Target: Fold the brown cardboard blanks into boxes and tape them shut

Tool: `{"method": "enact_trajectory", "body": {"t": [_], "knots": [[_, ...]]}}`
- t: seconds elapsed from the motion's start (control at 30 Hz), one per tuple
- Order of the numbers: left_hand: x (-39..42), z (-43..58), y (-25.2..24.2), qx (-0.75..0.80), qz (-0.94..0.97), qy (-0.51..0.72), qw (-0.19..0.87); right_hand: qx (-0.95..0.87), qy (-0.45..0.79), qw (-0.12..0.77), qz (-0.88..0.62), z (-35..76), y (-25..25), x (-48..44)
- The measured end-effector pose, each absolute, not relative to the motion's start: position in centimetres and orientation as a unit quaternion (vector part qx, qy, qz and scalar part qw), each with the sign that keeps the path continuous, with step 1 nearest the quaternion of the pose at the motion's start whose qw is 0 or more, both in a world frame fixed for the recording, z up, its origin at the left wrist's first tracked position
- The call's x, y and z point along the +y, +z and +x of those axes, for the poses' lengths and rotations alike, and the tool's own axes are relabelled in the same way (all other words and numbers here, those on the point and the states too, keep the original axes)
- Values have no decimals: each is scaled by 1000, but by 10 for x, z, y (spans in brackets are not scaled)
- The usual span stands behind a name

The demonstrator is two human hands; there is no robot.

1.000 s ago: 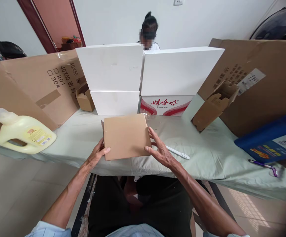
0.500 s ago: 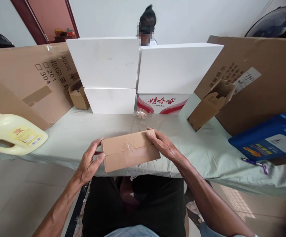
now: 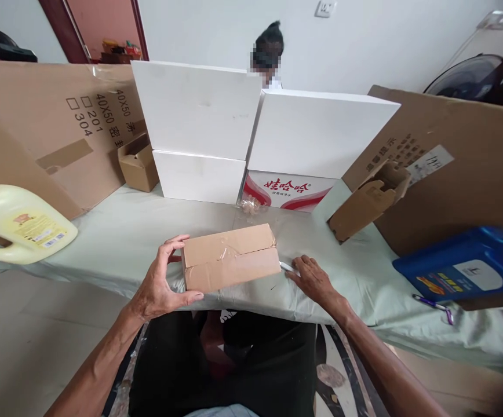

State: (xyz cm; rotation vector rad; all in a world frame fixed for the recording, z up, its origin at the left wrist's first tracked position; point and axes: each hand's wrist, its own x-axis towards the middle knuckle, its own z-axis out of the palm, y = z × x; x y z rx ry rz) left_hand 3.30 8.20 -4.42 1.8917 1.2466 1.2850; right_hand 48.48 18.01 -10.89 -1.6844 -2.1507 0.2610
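A small brown cardboard box lies near the front edge of the cloth-covered table, crumpled clear tape across its middle seam. My left hand grips its left end, fingers behind the far corner and thumb along the near lower edge. Just off the box's right end, my right hand is closed around a slim whitish tool. The tool's front end points at that end of the box; most of it is hidden under my fingers, so its kind is unclear.
White boxes stand stacked at the back, with crumpled clear plastic before them. Large cartons flank both sides. A yellow jug stands left; a blue jug and purple pen lie right. A person is behind.
My right hand has let go of the box's right end, moved right and taken hold of the slim tool. My left thumb has shifted to the box's near lower edge.
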Motion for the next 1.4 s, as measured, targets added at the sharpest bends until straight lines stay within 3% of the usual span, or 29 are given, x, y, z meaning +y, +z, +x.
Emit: {"method": "enact_trajectory", "body": {"t": [0.2,0.4,0.57,0.7,1.0,1.4], "knots": [[87,29,-48,454,707,473,264,-720,114,245,-639,480,-100,180],[90,30,-48,448,746,448,204,-693,215,420,-545,445,-24,158],[86,38,-40,428,759,459,173,-862,189,269,-386,392,41,123],[79,37,-36,429,756,462,174,-922,93,186,-328,369,59,116],[72,37,-30,427,760,455,181,-940,-47,151,-303,360,65,119],[70,37,-25,427,758,457,185,-949,-99,113,-276,354,85,124]]}}
